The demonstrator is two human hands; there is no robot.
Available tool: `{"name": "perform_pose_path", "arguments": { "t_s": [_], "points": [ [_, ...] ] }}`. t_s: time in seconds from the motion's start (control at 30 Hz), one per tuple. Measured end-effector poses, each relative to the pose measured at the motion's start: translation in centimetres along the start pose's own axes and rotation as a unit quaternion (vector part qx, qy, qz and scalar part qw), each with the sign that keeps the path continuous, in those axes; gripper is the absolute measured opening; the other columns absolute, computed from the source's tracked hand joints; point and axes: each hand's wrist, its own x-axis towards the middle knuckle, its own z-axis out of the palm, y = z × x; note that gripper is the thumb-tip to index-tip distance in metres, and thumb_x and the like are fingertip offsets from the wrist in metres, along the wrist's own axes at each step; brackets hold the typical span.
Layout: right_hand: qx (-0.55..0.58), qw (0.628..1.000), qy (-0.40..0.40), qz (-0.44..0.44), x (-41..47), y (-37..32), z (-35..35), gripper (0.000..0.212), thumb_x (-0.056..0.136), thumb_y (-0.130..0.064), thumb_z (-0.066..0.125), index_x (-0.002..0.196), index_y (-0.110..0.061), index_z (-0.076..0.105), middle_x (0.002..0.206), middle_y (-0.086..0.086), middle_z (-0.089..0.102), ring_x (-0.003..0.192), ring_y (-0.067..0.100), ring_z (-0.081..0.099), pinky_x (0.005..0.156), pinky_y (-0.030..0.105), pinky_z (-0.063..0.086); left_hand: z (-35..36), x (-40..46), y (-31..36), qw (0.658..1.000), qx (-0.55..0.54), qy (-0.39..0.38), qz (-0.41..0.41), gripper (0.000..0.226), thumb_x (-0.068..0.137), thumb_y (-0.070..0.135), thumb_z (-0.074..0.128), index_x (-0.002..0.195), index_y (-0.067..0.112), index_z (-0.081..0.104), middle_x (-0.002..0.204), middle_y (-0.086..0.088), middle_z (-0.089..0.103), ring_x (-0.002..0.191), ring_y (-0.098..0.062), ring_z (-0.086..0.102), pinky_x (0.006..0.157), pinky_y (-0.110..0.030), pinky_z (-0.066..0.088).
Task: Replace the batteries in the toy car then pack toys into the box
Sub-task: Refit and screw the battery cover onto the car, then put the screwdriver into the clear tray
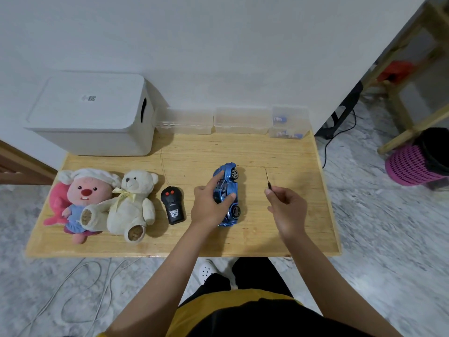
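Toy car (226, 194), blue, lies on its side at mid tabletop (279, 227), wheels facing right. Only one view, the head camera.

Left hand (210, 203): fingers and thumb curled round the car body, holding it against the tabletop. Right hand (286, 205): pinches the handle of a thin screwdriver (267, 178), shaft pointing away from the person, tip clear of the car and off to its right.

Left of the car: black remote (173, 205), then a cream teddy bear (132, 205) and a pink plush (80, 203) leaning together. White lidded box (92, 113) at the back left corner, lid on. Three clear cases along the wall; the rightmost case (289, 122) holds what look like batteries, too blurred to be sure.

Judged step: the opening of the battery job, nothing packed. Battery cover not visible from here. Next move calls for turning the underside up and bringing the tip onto the cover screw, car held firm.
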Motion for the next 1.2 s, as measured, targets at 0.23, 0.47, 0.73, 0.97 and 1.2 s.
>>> {"name": "perform_pose_path", "arguments": {
  "t_s": [0.23,0.47,0.73,0.97,1.2],
  "points": [
    [-0.023,1.000,0.003,-0.004,0.4,0.9,0.4,0.010,0.076,-0.012,0.077,0.085,-0.013,0.073,0.075,-0.003,0.071,0.070,0.007,0.066,0.069,0.016,0.050,2.3,1.4,0.0,0.966,0.255,0.038,-0.025,0.064,0.083,0.050,0.064,0.140,0.040,0.038,0.127,-0.008,0.031,0.113,-0.025,0.041,0.077,-0.036,0.049],
    [-0.061,0.998,-0.018,-0.018,1.0,1.2,1.0,0.010,0.077,-0.017,0.077,0.085,-0.017,0.072,0.077,-0.001,0.072,0.075,0.011,0.068,0.077,0.020,0.051,3.7,2.2,0.1,0.932,0.361,0.019,-0.034,0.068,0.087,0.059,0.050,0.146,0.037,0.023,0.124,-0.013,0.039,0.111,-0.029,0.039,0.079,-0.034,0.043],
    [-0.170,0.980,-0.077,-0.064,2.9,0.6,3.3,0.007,0.089,-0.017,0.060,0.095,-0.014,0.063,0.091,-0.002,0.068,0.084,0.011,0.064,0.070,0.020,0.049,1.2,2.6,-0.8,0.955,0.286,0.076,0.037,0.078,0.086,0.067,0.043,0.150,0.027,0.022,0.146,-0.025,0.030,0.137,-0.036,0.024,0.111,-0.046,0.027],
    [-0.312,0.907,-0.204,-0.196,5.7,-3.6,9.0,0.021,0.093,-0.005,0.043,0.114,-0.005,0.049,0.082,0.006,0.059,0.065,0.016,0.052,0.056,0.028,0.041,-3.8,8.1,-0.1,0.947,0.271,0.160,0.058,0.066,0.092,0.047,0.048,0.147,0.014,0.030,0.146,-0.028,0.031,0.136,-0.040,0.026,0.112,-0.048,0.026],
    [-0.421,0.816,-0.247,-0.309,10.8,-8.1,16.2,0.033,0.097,-0.031,0.043,0.119,-0.007,0.046,0.089,0.005,0.060,0.071,0.019,0.056,0.054,0.030,0.037,-7.5,15.3,0.2,0.918,0.333,0.198,0.082,0.061,0.087,0.038,0.059,0.137,0.007,0.043,0.138,-0.028,0.040,0.128,-0.044,0.035,0.106,-0.050,0.033]
  ]
}}
